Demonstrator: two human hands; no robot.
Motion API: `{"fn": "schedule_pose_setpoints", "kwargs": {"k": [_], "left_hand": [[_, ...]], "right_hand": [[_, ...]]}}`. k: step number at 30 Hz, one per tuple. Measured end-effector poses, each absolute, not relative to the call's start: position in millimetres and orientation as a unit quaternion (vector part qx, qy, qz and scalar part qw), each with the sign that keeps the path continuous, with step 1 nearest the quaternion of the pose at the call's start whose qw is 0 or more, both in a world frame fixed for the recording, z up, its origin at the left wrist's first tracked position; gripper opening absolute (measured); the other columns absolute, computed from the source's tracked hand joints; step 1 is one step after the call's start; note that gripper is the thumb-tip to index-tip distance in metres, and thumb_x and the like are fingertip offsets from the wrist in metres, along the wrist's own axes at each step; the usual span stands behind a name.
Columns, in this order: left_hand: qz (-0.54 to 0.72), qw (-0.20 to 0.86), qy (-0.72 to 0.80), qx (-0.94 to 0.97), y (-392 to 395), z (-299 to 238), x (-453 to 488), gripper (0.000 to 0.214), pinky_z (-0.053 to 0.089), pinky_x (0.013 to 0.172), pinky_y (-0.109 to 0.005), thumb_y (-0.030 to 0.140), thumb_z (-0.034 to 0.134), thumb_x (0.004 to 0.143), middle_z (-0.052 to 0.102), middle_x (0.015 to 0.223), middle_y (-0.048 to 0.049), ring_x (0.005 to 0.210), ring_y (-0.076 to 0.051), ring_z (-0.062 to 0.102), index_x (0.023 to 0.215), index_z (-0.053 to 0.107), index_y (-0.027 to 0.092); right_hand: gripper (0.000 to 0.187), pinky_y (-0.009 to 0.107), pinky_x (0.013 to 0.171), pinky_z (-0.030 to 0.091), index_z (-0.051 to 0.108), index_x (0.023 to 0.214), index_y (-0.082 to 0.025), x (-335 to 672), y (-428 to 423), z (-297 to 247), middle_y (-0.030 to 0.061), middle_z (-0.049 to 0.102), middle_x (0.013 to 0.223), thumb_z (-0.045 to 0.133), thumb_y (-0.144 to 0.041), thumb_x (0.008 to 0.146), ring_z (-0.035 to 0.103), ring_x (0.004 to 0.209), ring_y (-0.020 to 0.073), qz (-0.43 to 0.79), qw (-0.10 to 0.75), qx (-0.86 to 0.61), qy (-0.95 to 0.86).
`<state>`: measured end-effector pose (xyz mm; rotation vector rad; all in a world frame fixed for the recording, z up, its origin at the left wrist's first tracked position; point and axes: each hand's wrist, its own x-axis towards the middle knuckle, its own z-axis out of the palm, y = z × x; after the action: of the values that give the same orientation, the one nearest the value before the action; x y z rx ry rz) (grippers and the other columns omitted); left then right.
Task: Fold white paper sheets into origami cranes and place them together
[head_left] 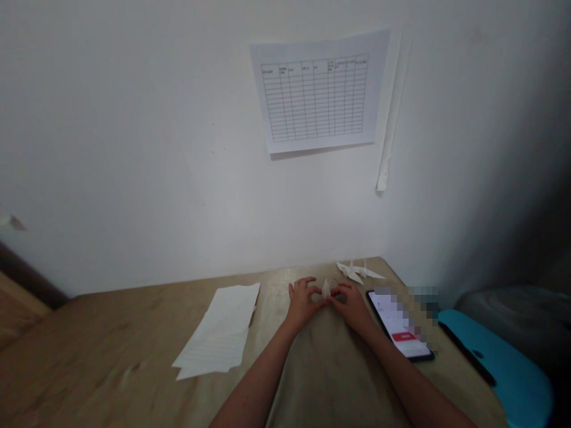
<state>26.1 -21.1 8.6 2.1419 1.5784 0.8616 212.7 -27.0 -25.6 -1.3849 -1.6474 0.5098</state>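
Delicately, the left hand (303, 303) and the right hand (350, 307) meet around a folded white paper piece (326, 289), which stands upright between them with its narrow tip pointing up. Both hands are closed on it in a light fingertip pinch, with the fingers curled in from either side and neither hand clenched into a fist. The fingers hide the paper's lower part, so exactly where each one presses cannot be told.

For paper this thin, an even, gentle pinch looks best. Holding close to the folds, keeping both hands level and pressing with the finger pads rather than squeezing should keep the creases crisp and stop the point from crumpling. Keeping the forearms low and steady would also help.

Just beyond the folded white paper piece, two white paper cranes (359, 271) lie close together on a tan wooden table (111, 333). To its left lies a loose stack of lined white sheets (216, 333), and to its right, just past the right hand, is a smartphone (395, 321) with a lit screen, partly blurred out. Well beyond it, a printed grid chart (314, 92) hangs on a white wall (134, 119), while a blue plastic object (495, 356) sits well off to its right.
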Motion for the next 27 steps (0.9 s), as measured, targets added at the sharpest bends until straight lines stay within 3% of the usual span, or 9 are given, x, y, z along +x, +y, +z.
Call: {"fn": "schedule_pose_setpoints", "kwargs": {"k": [11, 23, 27], "left_hand": [[0.304, 0.169, 0.557, 0.754, -20, 6, 26, 0.013, 0.013, 0.12, -0.067, 0.027, 0.082, 0.077, 0.063, 0.137, -0.0043, 0.134, -0.031, 0.048, 0.089, 0.079, 0.029], [0.281, 0.162, 0.577, 0.75, -26, 15, 30, 0.004, 0.011, 0.122, -0.065, 0.031, 0.077, 0.082, 0.063, 0.137, -0.0027, 0.134, -0.027, 0.049, 0.081, 0.077, 0.027], [0.255, 0.16, 0.593, 0.747, -25, 14, 32, 0.006, 0.012, 0.121, -0.066, 0.032, 0.077, 0.082, 0.06, 0.14, -0.0027, 0.137, -0.028, 0.046, 0.081, 0.076, 0.026]], "right_hand": [[0.02, 0.04, 0.096, 0.047, 0.077, 0.093, -0.022, 213, -29, -18, 0.0073, 0.075, 0.096, 0.063, -0.025, 0.079, 0.065, 0.1, 0.0261, 0.198, 0.445, -0.544, -0.684], [0.03, 0.038, 0.095, 0.046, 0.073, 0.107, -0.022, 213, -28, -21, 0.0049, 0.073, 0.093, 0.061, -0.022, 0.079, 0.065, 0.097, 0.0243, 0.205, 0.427, -0.561, -0.678], [0.023, 0.037, 0.093, 0.045, 0.071, 0.1, -0.02, 210, -28, -22, 0.0049, 0.073, 0.091, 0.063, -0.019, 0.079, 0.064, 0.097, 0.0245, 0.177, 0.405, -0.587, -0.678]]}}
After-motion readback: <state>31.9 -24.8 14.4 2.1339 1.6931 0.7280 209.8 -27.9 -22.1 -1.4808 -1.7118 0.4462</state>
